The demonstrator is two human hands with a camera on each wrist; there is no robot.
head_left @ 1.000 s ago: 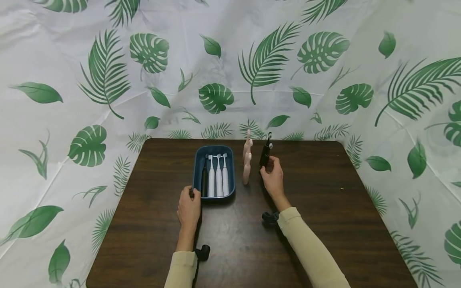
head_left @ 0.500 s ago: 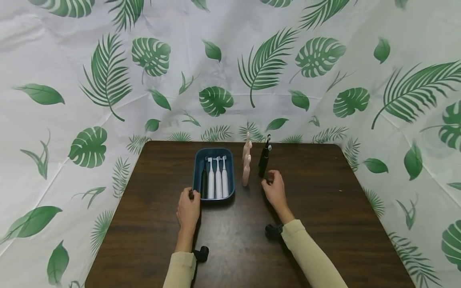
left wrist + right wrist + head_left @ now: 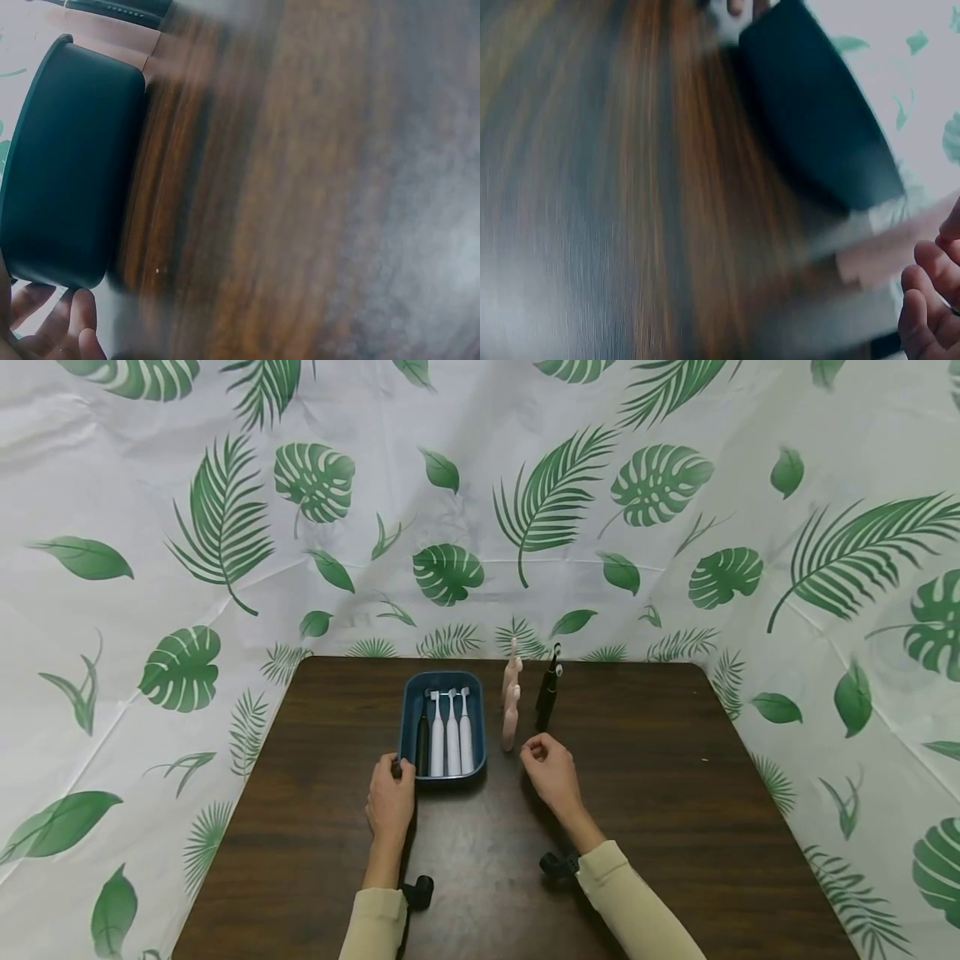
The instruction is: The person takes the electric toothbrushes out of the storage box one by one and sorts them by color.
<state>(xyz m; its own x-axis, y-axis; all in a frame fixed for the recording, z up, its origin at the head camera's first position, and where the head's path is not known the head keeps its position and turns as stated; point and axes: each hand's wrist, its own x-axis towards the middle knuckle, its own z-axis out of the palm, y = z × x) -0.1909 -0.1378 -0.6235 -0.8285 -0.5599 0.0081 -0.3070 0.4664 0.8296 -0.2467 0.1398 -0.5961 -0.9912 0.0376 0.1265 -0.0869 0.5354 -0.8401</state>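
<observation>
A blue bin (image 3: 406, 718) holds one black and three white electric toothbrushes (image 3: 453, 743) lying side by side. My left hand (image 3: 391, 800) grips its near left corner, with fingertips (image 3: 81, 315) against the outside wall in the left wrist view. Right of the bin, three pink electric toothbrushes (image 3: 511, 727) stand upright in a row, front to back. Beside them stand two black electric toothbrushes (image 3: 547, 702). My right hand (image 3: 551, 774) is just in front of the upright toothbrushes, fingers loosely bent and holding nothing.
A dark wooden table (image 3: 660, 793) bears everything. Its far edge meets a white leaf-print sheet (image 3: 450, 510) that also runs along both sides. Black cameras are strapped to both wrists.
My right hand has let go of the front black toothbrush, leaving it upright, and has drawn back toward me and to the left. The left hand has stayed at the bin's corner.
</observation>
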